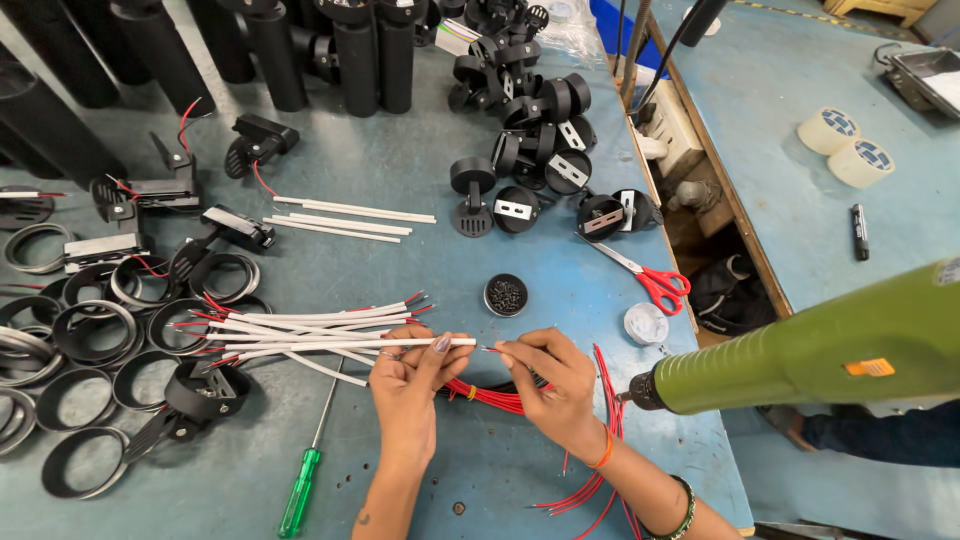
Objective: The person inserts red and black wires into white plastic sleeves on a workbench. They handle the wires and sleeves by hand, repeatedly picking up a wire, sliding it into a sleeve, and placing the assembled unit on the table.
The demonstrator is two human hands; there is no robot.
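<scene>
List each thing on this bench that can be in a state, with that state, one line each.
left hand: pinching a white sleeve
right hand: pinching a red wire at the sleeve's end
red wire bundle: tied with a yellow band
scissors: shut, lying flat
screw tin: open, holding dark screws
green screwdriver: lying flat, untouched
green power tool: hanging level, not held
tape rolls: lying flat

Assy workshop: drill [800, 355], lamp housings [545, 140].
</scene>
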